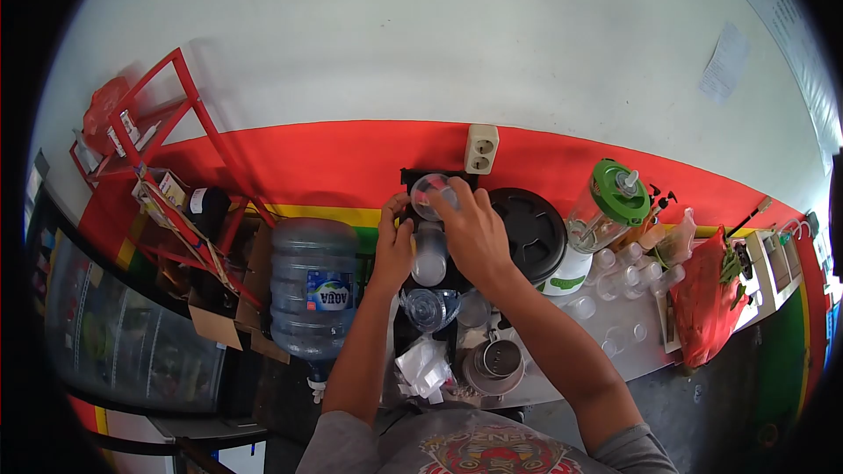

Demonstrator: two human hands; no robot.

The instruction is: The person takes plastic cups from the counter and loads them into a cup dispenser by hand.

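A clear plastic cup (428,202) is in my right hand (479,233), with the fingers closed over its right side. Just below it shows more clear plastic cupware (429,256), between my two hands. My left hand (395,241) is at the left of these cups. Its fingers are curled, and what they grip is hidden. Nearer my body stand a clear domed plastic piece (426,307) and a clear container (473,308). A metal cup (499,358) and a white plastic bag (425,369) lie closer still.
To the left stands a large blue water jug (313,285) beside a red metal rack (198,110). A round black lid (529,235) and a green-lidded blender (606,206) are at the right. Several clear cups (628,276) and a red plastic bag (705,298) lie beyond. A power socket (481,149) is on the wall.
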